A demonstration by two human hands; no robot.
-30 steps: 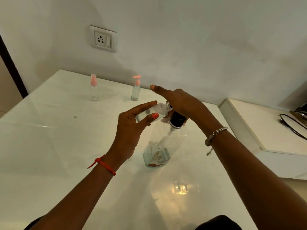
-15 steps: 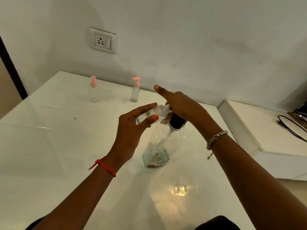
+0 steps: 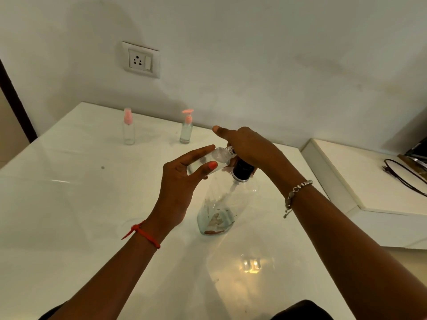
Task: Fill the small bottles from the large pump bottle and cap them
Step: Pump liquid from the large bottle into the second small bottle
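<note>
A large clear pump bottle (image 3: pixel 219 204) with a black collar stands mid-table, with a little liquid at its base. My right hand (image 3: pixel 249 146) lies over its pump head, which is hidden under the palm. My left hand (image 3: pixel 182 181) holds a small clear uncapped bottle (image 3: pixel 215 158) tilted, its open neck up against the pump under my right hand. Two small bottles stand at the back: one with a pink spray cap (image 3: pixel 128 128), one with a pink pump cap (image 3: pixel 186 128).
The white glossy table (image 3: pixel 69 204) meets the wall, which carries a socket plate (image 3: pixel 141 60). A lower white shelf (image 3: pixel 369 181) lies to the right with a black cable (image 3: pixel 402 176) on it.
Both hands and the bottles keep their pose; the view has only shifted slightly, so everything sits a little lower in the frame.
</note>
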